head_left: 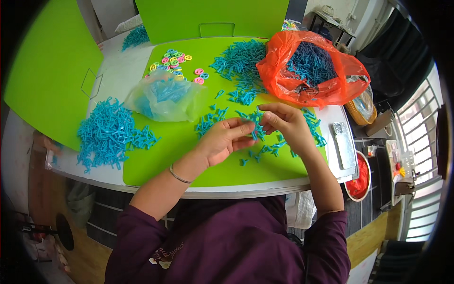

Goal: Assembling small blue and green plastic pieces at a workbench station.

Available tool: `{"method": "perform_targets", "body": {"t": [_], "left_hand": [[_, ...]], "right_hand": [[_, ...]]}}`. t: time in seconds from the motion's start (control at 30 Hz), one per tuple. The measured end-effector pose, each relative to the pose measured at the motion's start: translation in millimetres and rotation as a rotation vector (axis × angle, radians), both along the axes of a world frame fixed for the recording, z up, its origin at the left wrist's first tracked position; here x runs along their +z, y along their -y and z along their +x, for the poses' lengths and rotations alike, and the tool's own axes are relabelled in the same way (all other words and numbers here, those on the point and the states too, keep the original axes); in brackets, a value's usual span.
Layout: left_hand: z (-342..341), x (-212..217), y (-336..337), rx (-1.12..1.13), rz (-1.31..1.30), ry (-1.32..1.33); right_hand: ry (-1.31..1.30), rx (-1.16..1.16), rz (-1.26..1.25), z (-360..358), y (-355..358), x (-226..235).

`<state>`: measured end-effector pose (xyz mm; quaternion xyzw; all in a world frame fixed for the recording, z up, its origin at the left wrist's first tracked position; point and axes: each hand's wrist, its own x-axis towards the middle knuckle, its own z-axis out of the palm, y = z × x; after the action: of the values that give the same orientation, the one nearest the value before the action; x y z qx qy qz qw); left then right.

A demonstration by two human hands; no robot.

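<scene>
My left hand [224,141], with a bracelet on its wrist, pinches a small blue plastic piece [255,134] between thumb and fingers. Close against it from the right, my right hand [288,127] has its thumb and fingers curled together on a blue piece as well. Whether the two pieces are joined cannot be made out. Under and around both hands lie loose blue pieces [268,150] on a green mat [177,165]. A larger heap of the same blue pieces [105,135] is at the left, and another blue heap [240,59] is at the far middle.
An orange-red plastic bag [302,96] full of blue pieces stands far right. A pale translucent bag [165,97] lies left of centre, near colourful round pieces [174,58]. A phone [343,144] rests by the right edge. Green boards [52,71] rise at left and back.
</scene>
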<state>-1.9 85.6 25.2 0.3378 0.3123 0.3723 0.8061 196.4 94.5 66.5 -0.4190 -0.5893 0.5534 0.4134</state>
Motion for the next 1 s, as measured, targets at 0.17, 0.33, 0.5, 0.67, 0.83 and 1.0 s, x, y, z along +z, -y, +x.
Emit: {"method": "perform_targets", "body": {"t": [0.17,0.33,0.5,0.67,0.83,1.0], "left_hand": [[-13.5,19.1,-11.7,0.230,-0.092,0.275],[-24.6,12.8,-20.4,0.232,-0.040,0.333],[-16.2,6.1,-19.0,0.239,-0.036,0.270],[-6.7,4.0,-7.7,0.145,-0.084,0.201],[0.8,3.0,-2.9,0.134,-0.057,0.181],[3.3,2.3,0.0,0.153,0.024,0.156]], "right_hand": [[0.845,0.115,0.532,28.0,3.0,-8.8],[1.091,0.245,0.549,24.7,10.6,-8.0],[0.871,0.317,0.436,28.7,-0.9,-2.3],[0.095,0.090,-0.019,23.8,-3.8,0.9],[-0.319,0.133,-0.158,13.8,-4.0,-13.1],[-0.288,0.087,-0.164,3.6,-2.7,-17.7]]}}
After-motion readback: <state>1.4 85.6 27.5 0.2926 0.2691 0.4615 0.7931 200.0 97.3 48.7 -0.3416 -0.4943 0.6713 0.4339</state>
